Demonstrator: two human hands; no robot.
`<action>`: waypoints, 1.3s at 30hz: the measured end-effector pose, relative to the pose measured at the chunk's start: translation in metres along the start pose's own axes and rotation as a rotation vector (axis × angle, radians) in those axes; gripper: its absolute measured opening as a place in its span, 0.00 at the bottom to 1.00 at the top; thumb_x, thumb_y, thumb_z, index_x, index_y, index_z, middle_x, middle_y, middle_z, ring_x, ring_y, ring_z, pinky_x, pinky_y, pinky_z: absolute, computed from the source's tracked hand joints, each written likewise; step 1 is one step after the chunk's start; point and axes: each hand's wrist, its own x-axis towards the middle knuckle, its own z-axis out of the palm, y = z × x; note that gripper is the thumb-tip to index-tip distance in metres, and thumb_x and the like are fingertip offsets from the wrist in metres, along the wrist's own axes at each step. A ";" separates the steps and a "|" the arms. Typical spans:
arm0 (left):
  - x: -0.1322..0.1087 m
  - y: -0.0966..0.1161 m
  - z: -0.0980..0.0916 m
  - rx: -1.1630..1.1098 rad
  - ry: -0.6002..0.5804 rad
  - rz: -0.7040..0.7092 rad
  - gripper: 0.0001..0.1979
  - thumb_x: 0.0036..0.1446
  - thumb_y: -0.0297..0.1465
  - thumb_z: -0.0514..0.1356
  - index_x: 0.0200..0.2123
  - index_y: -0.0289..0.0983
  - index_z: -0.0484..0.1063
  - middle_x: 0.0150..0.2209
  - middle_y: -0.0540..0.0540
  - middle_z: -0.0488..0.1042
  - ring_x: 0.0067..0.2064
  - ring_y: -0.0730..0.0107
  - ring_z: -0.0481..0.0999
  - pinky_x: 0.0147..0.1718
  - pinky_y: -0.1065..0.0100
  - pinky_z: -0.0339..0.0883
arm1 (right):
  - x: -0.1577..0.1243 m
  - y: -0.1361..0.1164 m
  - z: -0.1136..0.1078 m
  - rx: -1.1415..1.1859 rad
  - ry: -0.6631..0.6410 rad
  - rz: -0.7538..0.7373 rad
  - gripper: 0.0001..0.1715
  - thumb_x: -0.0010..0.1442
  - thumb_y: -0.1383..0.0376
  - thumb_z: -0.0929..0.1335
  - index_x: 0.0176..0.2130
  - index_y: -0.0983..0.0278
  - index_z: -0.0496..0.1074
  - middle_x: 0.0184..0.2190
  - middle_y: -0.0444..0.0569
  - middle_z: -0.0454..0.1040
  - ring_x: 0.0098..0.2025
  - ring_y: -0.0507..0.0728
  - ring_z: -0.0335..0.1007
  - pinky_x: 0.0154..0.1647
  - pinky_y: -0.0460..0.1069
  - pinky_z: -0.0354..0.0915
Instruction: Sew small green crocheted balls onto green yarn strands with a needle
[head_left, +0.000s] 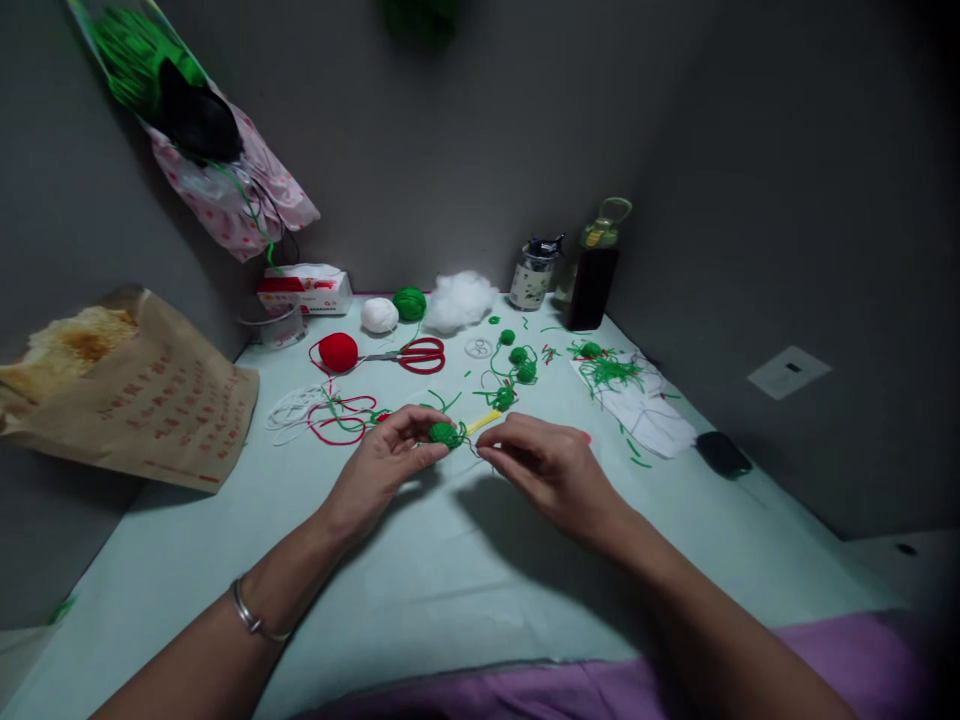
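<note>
A small green crocheted ball (445, 433) is held between the thumb and fingers of my left hand (386, 455). Loose green ends stick out of its right side. Just to the right, my right hand (551, 465) is closed in a pinch on a thin dark green yarn strand (471, 441) that runs from the ball. Whether a needle is also in that pinch cannot be made out. Behind the hands lies a yellow stick-like tool (484, 421), its far end touching another green crocheted piece (504, 398). More small green balls (526, 372) lie further back, joined by strands.
Red-handled scissors (421, 355), a red yarn ball (338, 352), white yarn (379, 315), green yarn (409, 303) and white stuffing (460, 300) lie at the back. A paper food bag (187, 400) stands left. Right are yarn scraps (611, 372), a bottle (592, 285) and a black object (723, 455).
</note>
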 end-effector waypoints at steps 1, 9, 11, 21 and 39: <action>0.000 0.000 0.000 0.005 -0.003 0.002 0.12 0.54 0.32 0.69 0.44 0.43 0.77 0.42 0.49 0.76 0.44 0.68 0.73 0.43 0.67 0.65 | 0.000 0.001 0.001 0.000 -0.013 0.007 0.09 0.68 0.65 0.66 0.38 0.64 0.75 0.29 0.47 0.74 0.29 0.51 0.66 0.31 0.48 0.60; -0.001 0.001 -0.001 0.046 -0.011 0.027 0.12 0.54 0.31 0.68 0.44 0.42 0.77 0.42 0.48 0.77 0.45 0.66 0.74 0.44 0.66 0.66 | 0.000 0.000 0.002 -0.008 -0.059 0.037 0.09 0.68 0.66 0.65 0.37 0.64 0.74 0.30 0.48 0.74 0.30 0.52 0.66 0.32 0.48 0.59; -0.002 0.002 0.000 0.052 -0.009 0.037 0.12 0.53 0.30 0.69 0.42 0.42 0.77 0.41 0.48 0.77 0.45 0.66 0.74 0.46 0.65 0.67 | 0.000 0.000 0.003 -0.006 -0.060 0.038 0.09 0.67 0.67 0.65 0.36 0.64 0.74 0.30 0.48 0.74 0.30 0.51 0.65 0.32 0.48 0.58; -0.004 0.006 0.009 -0.023 0.053 -0.015 0.14 0.44 0.26 0.72 0.37 0.39 0.78 0.38 0.48 0.78 0.41 0.66 0.77 0.45 0.62 0.71 | 0.002 0.003 0.018 0.347 -0.077 0.304 0.09 0.64 0.63 0.67 0.34 0.64 0.74 0.24 0.43 0.68 0.26 0.50 0.58 0.28 0.46 0.52; -0.007 0.011 0.013 0.036 0.133 0.013 0.13 0.44 0.27 0.72 0.36 0.40 0.79 0.35 0.49 0.77 0.38 0.67 0.77 0.40 0.65 0.71 | 0.005 0.009 0.030 0.524 -0.115 0.336 0.11 0.65 0.59 0.67 0.34 0.64 0.69 0.24 0.42 0.66 0.27 0.50 0.59 0.28 0.45 0.56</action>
